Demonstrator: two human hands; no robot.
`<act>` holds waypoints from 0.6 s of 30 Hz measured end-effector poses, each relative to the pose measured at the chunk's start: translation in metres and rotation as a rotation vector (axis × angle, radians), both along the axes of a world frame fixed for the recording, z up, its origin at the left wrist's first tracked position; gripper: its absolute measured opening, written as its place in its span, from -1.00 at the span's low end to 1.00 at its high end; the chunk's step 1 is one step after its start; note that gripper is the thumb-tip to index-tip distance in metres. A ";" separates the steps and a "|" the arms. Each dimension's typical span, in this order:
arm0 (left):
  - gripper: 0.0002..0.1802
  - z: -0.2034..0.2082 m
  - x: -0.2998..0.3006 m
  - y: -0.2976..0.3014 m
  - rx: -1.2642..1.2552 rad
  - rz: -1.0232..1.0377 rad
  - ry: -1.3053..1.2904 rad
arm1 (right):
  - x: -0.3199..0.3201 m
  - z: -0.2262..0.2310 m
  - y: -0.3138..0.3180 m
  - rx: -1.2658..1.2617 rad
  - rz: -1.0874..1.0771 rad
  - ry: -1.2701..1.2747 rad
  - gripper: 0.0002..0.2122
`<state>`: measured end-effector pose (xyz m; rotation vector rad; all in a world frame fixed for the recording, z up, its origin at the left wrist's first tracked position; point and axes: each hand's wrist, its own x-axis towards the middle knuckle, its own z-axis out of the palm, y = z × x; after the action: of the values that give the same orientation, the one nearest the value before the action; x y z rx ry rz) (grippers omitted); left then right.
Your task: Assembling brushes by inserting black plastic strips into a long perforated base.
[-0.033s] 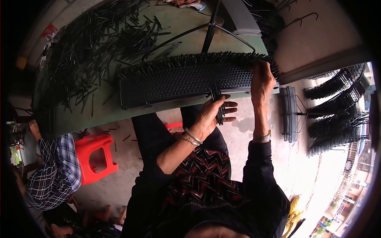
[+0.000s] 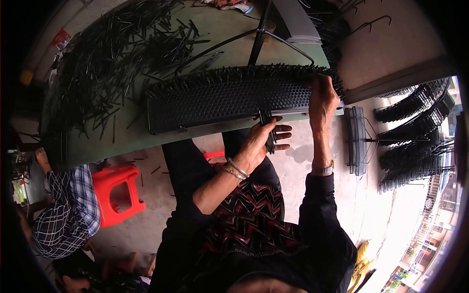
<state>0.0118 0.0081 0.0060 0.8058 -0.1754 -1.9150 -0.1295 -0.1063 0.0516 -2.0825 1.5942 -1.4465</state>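
Observation:
A long, curved black panel full of round holes lies along the near edge of the table. From its far edge sticks a dense row of thin black strips. Just below the panel's near edge, my left hand grips a bundle of black strips under the thumb, its other fingers reaching out to the right. My right hand is closed at the panel's right end, its fingertips against the row of strips. Whatever those fingers pinch is hidden behind the hand.
Loose black strips are heaped on the green table. A black metal frame rises behind the panel. Flat grey sheets are stacked far right. A red stool and a seated person are at left; black racks stand at right.

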 end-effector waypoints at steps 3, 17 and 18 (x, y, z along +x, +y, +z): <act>-0.68 0.002 0.000 0.003 0.018 0.022 -0.001 | 0.001 0.003 0.000 -0.013 -0.017 0.075 -0.89; -0.70 0.004 0.002 0.007 0.069 0.007 -0.030 | 0.001 0.010 -0.009 0.060 0.043 0.149 -0.92; -0.70 0.003 0.003 0.007 0.073 0.007 -0.026 | 0.002 0.011 -0.012 0.065 0.043 0.153 -0.92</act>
<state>0.0146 0.0153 0.0090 0.8796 -0.1186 -1.9137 -0.1278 -0.1178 0.0631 -2.2229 1.6149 -1.2324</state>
